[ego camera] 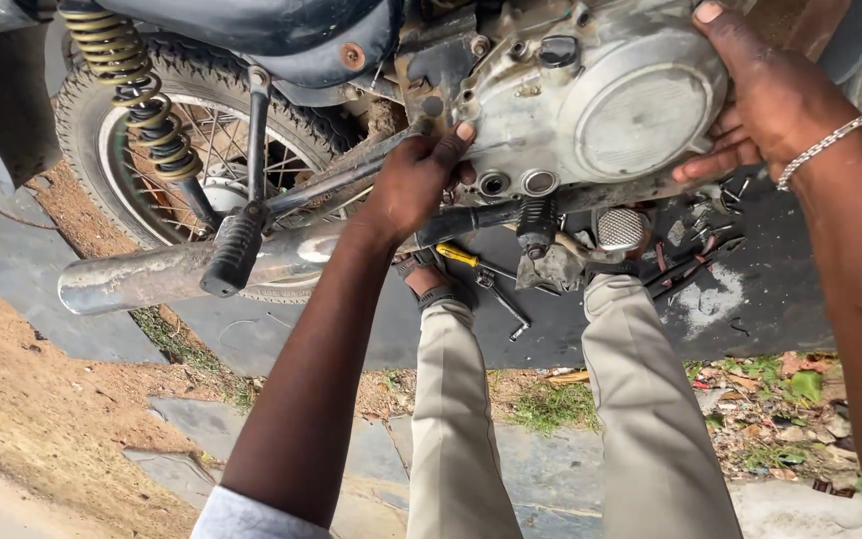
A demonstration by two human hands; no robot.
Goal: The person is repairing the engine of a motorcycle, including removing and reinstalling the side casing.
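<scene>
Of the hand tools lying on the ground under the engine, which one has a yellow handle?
The screwdriver, beside the sandalled foot; the wrench nearby is bare grey metal.

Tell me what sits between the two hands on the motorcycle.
In the head view, the round silver engine cover spans the stretch between the left hand and the right hand; both hands rest against its edges.
</scene>
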